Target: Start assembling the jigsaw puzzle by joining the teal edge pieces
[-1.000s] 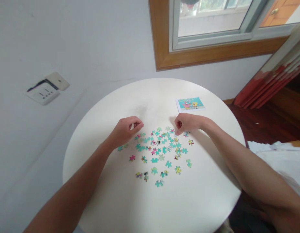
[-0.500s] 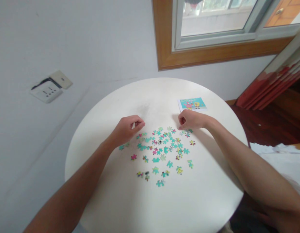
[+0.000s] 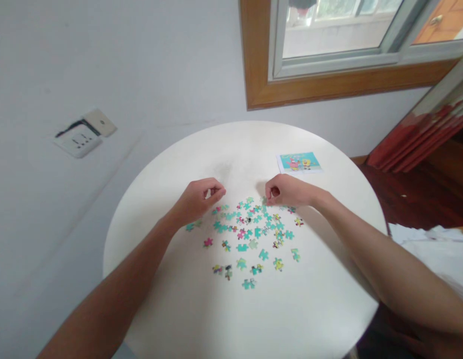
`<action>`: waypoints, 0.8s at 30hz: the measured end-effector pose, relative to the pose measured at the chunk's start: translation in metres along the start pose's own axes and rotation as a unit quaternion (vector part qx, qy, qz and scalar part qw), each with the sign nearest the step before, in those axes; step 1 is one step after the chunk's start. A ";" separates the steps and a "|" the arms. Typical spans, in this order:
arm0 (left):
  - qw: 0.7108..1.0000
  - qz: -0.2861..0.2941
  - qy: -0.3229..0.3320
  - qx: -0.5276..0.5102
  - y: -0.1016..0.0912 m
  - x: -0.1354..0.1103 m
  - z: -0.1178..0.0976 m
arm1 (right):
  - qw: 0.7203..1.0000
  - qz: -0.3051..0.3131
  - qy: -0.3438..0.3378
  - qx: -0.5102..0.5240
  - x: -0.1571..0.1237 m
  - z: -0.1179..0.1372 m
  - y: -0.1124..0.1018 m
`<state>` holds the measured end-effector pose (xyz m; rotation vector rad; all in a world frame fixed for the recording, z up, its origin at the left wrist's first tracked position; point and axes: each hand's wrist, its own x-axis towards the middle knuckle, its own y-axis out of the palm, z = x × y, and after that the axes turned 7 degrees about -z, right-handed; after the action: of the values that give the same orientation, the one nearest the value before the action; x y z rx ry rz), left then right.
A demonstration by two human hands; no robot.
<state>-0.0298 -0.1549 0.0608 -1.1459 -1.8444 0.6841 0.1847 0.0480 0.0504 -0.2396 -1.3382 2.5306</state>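
One white wall (image 3: 171, 65) is seen behind one round white table (image 3: 216, 319). One window (image 3: 336, 40) is set in the wall, framed in wood, and one red and cream curtain (image 3: 414, 134) is hung to its right.

Two bare hands are held over the table, well apart, with the forearms reached in from either side. The left hand (image 3: 197, 202) is nearly closed: its fingers are curled and its thumb is brought to the index fingertip. The right hand (image 3: 289, 190) is curled likewise, with a small hollow left between thumb and index finger. Whether a piece is pinched in either hand cannot be told.

One picture card (image 3: 301, 162) is laid flat just beyond the right hand. Two fittings are mounted side by side on the wall at the left: one socket (image 3: 80, 141) and one blank-looking plate (image 3: 100, 122).

Several dozen puzzle pieces (image 3: 242, 247) are spread flat on the table; an exact count is prevented by crowding. They are gathered most thickly between the hands and just nearer the person, and some are partly covered by the right hand's fingertips. One pink piece (image 3: 208, 242) is set apart at the left edge.
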 end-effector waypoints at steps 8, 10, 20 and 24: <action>1.000 -0.004 -0.006 -0.004 0.000 -0.001 0.000 | 0.998 0.005 0.000 -0.065 -0.002 0.019 0.012; 1.000 -0.001 -0.003 -0.005 0.000 0.000 0.000 | 0.998 0.003 -0.002 -0.069 -0.002 0.019 0.013; 1.000 0.007 0.005 -0.006 0.000 -0.001 -0.004 | 0.996 -0.002 0.000 -0.093 -0.003 0.024 0.020; 1.000 0.012 0.007 -0.009 0.003 -0.001 -0.004 | 0.995 0.001 0.003 -0.096 -0.002 0.022 0.023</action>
<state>-0.0247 -0.1547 0.0603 -1.1833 -1.8306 0.6735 0.1772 0.0177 0.0435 -0.2862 -1.5824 2.4011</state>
